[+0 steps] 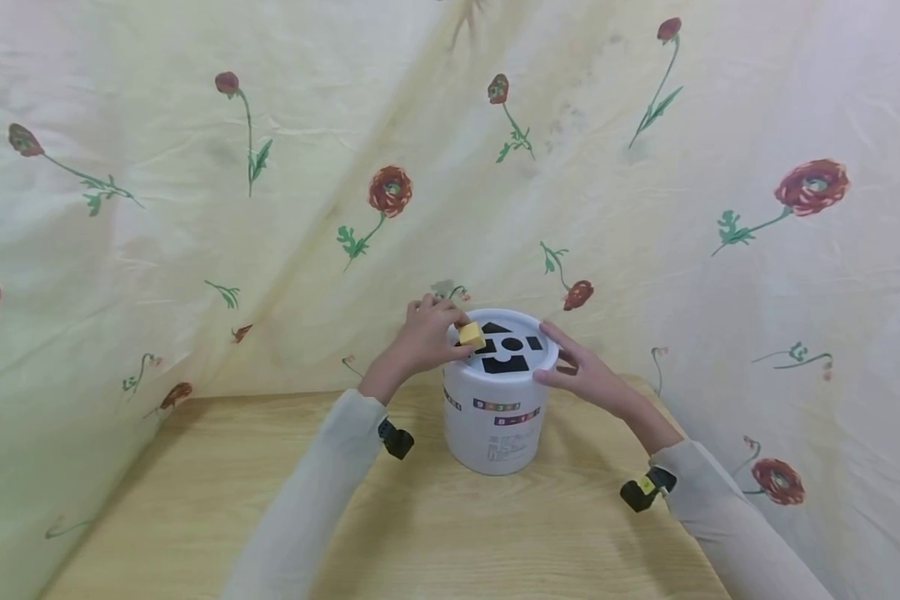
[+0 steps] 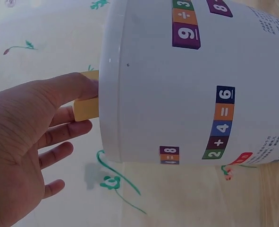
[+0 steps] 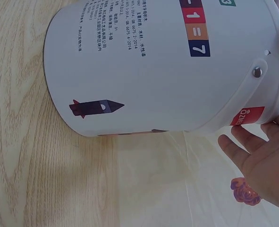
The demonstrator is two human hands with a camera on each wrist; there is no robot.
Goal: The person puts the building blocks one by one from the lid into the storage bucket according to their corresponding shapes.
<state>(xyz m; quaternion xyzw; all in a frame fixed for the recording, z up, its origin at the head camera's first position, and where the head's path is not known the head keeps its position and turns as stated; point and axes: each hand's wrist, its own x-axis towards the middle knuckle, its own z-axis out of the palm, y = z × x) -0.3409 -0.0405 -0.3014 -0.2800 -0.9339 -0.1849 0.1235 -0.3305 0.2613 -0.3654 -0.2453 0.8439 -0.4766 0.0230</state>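
Wooden table [image 1: 195,500] backed by flowered cloth [image 1: 195,208].
White bucket [image 1: 495,417] stood upright, axis vertical; left hand [image 1: 420,337] pinched a yellow block [image 1: 471,334] at its lid, right hand [image 1: 581,371] lay open against the rim.

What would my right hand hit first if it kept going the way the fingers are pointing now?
Most likely the lid of the white bucket. The right hand points left along the rim with its fingers straight, at or touching the edge. Beyond the lid sits the yellow block pinched by the left hand.
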